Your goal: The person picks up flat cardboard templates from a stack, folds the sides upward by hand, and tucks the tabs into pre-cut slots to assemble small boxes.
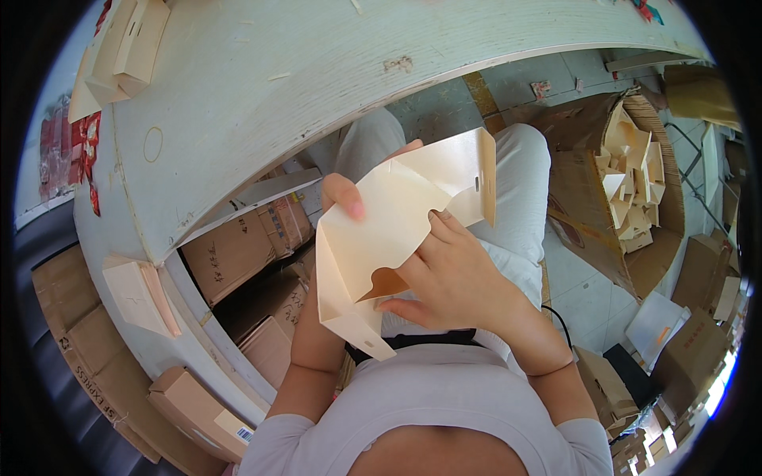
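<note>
At left, cream card pieces (pixel 135 295) are laid on the table (pixel 262 95). At centre, near the table's edge, a partly folded cream carton (pixel 389 198) is gripped at its far-left side by the left hand (pixel 341 197); its cut-out edge is fingered by the right hand (pixel 452 274). Shaping seems in hand; squared panels seem called for next. At right, a cardboard box (pixel 573 170) is stocked with cream pieces (pixel 635 186).

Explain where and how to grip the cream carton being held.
Probably pinch the cream carton at its far-left edge, from the left: the panel looks flat there, the left hand has its thumb over it, and the right hand occupies the wavy near edge.
</note>
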Motion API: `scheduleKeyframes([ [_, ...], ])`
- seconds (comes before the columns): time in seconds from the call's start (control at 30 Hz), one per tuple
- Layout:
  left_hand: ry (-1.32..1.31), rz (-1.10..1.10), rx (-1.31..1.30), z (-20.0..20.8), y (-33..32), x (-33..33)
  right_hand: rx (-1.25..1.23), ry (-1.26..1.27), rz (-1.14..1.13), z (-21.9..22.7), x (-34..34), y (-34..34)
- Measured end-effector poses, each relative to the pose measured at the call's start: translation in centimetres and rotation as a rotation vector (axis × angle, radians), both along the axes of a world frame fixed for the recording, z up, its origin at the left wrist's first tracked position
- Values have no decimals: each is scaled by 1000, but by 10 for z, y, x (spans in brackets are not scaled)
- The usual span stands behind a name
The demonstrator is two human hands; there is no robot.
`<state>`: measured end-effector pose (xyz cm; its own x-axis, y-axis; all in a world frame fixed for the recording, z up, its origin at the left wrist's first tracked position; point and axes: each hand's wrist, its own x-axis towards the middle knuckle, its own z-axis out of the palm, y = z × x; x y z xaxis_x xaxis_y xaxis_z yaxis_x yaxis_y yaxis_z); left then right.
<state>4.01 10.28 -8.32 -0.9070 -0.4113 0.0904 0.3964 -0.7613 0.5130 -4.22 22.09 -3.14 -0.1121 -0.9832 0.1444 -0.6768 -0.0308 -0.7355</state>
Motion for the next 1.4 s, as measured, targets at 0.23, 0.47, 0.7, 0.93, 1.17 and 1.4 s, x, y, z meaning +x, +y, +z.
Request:
scheduleKeyframes([
  [0.23, -60, 81, -56, 7, 0, -5, 27, 4, -33, 5, 0, 1],
  [0.47, -155, 140, -66, 19, 12, -3, 36, 19, -24, 1, -3, 3],
  [0.7, -52, 157, -179, 10, 12, -5, 30, -10, -28, 0, -3, 0],
  [0.93, -115, 25, -385, -14, -7, 21, 115, -96, 59, 3, -8, 0],
  [1.17, -68, 148, -274, -1, -3, 8, -111, -124, 3, 3, -15, 2],
  [1.4, -43, 163, -388, -5, -10, 0, -379, -141, -386, -3, -42, 27],
])
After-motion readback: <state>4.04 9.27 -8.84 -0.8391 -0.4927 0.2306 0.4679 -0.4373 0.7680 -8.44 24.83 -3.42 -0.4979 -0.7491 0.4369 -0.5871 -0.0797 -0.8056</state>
